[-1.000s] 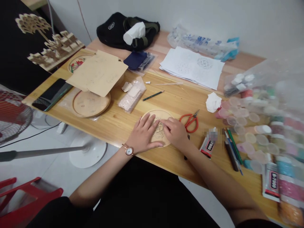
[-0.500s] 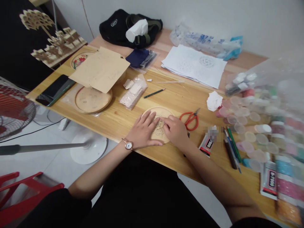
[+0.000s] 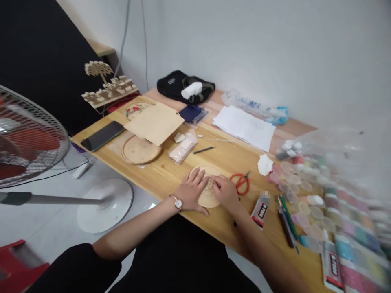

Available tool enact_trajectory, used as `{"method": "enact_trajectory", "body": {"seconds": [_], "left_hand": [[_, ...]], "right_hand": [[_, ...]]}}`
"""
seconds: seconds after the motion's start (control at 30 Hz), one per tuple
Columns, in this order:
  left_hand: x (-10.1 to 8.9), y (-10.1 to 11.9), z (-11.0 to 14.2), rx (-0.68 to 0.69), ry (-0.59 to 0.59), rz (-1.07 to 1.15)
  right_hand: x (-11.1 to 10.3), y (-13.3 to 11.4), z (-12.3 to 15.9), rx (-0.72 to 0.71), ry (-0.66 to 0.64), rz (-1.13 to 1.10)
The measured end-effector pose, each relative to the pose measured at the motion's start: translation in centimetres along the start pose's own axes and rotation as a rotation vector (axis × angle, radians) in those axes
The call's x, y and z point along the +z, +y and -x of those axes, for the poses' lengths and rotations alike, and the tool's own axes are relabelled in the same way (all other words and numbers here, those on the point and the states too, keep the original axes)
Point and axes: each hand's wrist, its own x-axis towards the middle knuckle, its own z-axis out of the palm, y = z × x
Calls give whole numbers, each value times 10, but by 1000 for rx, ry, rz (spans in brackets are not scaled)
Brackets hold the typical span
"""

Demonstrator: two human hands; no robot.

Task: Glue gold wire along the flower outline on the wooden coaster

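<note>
A round wooden disc (image 3: 207,200) with a dark-lined flower pattern lies flat near the table's front edge. My left hand (image 3: 193,190) rests spread on its left side, fingers stretched out, with a watch at the wrist. Over the right part of the pattern is my right hand (image 3: 226,191), its fingers closed in a pinch against the disc; whatever they hold, if anything, is hidden. Orange-handled scissors (image 3: 242,182) lie just beyond my right hand. A glue tube (image 3: 259,211) is to the right of my right forearm.
Paint pots (image 3: 305,195), pencils (image 3: 287,221) and another glue tube (image 3: 332,264) crowd the right side. Behind are paper sheets (image 3: 244,126) and a black bag (image 3: 174,86). Wooden plates (image 3: 142,151), a phone (image 3: 103,135) and a fan (image 3: 30,138) are at left.
The camera view has tilted upward and shifted, so the table appears lower and more wall and fan show. Both hands keep about the same place on the disc.
</note>
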Motion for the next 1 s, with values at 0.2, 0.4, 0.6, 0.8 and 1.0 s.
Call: {"method": "enact_trajectory", "body": {"seconds": [0.2, 0.4, 0.6, 0.8, 1.0], "left_hand": [[2, 2, 2, -21, 66, -1], [0, 3, 2, -32, 76, 3], [2, 0, 2, -30, 61, 2], [-3, 1, 1, -31, 12, -44], [1, -1, -1, -47, 9, -75]], "right_hand": [[2, 6, -2, -30, -51, 29], [1, 0, -4, 37, -60, 31], [3, -10, 0, 146, -26, 21], [3, -13, 1, 193, -3, -15], [2, -18, 1, 204, 51, -42]]}}
